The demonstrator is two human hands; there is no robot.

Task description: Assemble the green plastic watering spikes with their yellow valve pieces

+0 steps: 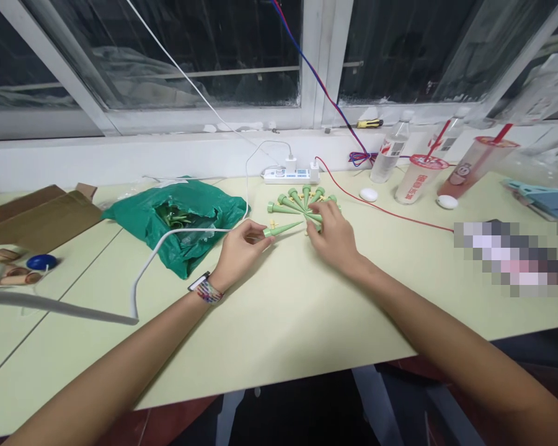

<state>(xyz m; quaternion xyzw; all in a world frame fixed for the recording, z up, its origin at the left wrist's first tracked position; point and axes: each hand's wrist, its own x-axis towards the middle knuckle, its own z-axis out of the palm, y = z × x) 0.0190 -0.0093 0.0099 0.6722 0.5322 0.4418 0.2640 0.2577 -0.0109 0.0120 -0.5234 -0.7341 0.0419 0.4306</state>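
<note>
Several green cone-shaped watering spikes (286,209) with small yellow valves lie on the table in a fan, their points meeting in the middle. My left hand (243,251) pinches the wide end of one green watering spike (286,229) at the fan's near left, its tip pointing to the centre. My right hand (333,236) is over the fan's right side, thumb and fingers curled around a spike close to the meeting tips. That hand hides most of the spikes on the right.
A torn green plastic bag (190,254) lies left, crossed by a white lamp-like tube (134,291). Behind are a power strip (291,176) and a red cable (381,212). Drink cups (416,179), a bottle (390,148) and a white oval object (368,195) stand right. Cardboard (41,217) lies far left.
</note>
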